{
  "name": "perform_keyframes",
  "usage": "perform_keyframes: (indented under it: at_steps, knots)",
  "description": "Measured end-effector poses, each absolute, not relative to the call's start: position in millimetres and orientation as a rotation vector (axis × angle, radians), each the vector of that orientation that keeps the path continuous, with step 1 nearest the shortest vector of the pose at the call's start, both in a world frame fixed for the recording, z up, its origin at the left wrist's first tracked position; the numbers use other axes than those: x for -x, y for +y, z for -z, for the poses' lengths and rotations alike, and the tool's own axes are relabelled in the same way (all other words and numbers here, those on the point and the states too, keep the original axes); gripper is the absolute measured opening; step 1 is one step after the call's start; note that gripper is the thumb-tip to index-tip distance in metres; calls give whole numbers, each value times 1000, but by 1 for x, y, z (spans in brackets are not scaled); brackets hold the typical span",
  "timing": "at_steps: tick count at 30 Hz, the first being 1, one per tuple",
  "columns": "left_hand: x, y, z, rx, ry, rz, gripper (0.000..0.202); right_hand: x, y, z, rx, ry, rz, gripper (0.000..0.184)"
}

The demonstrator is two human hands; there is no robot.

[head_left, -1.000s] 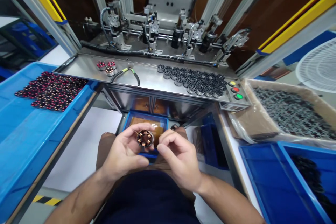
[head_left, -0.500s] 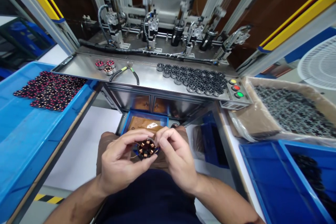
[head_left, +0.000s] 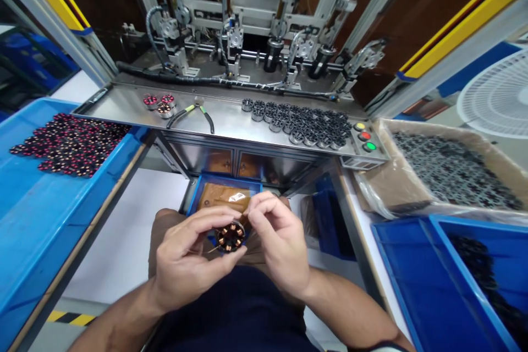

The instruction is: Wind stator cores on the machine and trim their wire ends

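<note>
My left hand (head_left: 190,256) is closed around the rim of a motor stator (head_left: 231,236), thumb below and fingers above. Copper windings show around its dark centre, facing up at me. A thin copper wire (head_left: 213,249) sticks out at its left side. My right hand (head_left: 276,236) is beside the stator's upper right edge, thumb and forefinger pinched on a fine wire end (head_left: 245,221) that runs from the stator. Both hands are above my lap.
On the metal shelf lie green-handled cutters (head_left: 193,115), a few wound stators (head_left: 165,110) and rows of black cores (head_left: 299,121). A blue bin (head_left: 37,220) holds many wound stators. A lined carton (head_left: 396,192) of grey parts, blue bins (head_left: 412,275) and a button box (head_left: 367,148) are at right.
My right hand has moved slightly up and away from the stator's edge, with the wire drawn out between them. My left hand still holds the stator. The whole view has shifted a little.
</note>
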State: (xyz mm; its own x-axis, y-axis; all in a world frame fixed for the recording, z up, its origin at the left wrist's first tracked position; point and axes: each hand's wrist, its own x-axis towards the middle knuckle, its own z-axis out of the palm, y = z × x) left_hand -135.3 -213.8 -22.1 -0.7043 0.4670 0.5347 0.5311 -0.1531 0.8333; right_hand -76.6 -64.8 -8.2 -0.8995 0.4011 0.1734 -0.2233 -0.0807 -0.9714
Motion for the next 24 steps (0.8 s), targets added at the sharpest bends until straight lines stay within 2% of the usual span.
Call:
perform_keyframes:
  at_steps: [2, 5, 8, 9, 13, 17, 24]
  knots:
    - [136, -213, 20, 1166, -1976, 2147, 59, 77, -67, 13, 266, -1696, -2172, 20]
    - [137, -212, 16, 1084, -1972, 2283, 53, 75, -68, 21, 184, -1571, -2274, 13]
    - [139, -213, 14, 1008, -2007, 2353, 50, 71, -65, 25, 38, -1585, -2278, 30]
    - [139, -213, 13, 994, -2015, 2365, 50, 70, -64, 25, 5, -1624, -2272, 30]
    - [140, -213, 13, 978, -2030, 2368, 50, 68, -62, 19, -33, -1751, -2144, 8]
    - [140, -214, 14, 1017, -2030, 2343, 51, 66, -62, 14, 22, -1802, -1985, 11]
    - [140, -218, 15, 1158, -2035, 2209, 56, 68, -58, 9, -28, -1855, -1963, 8]
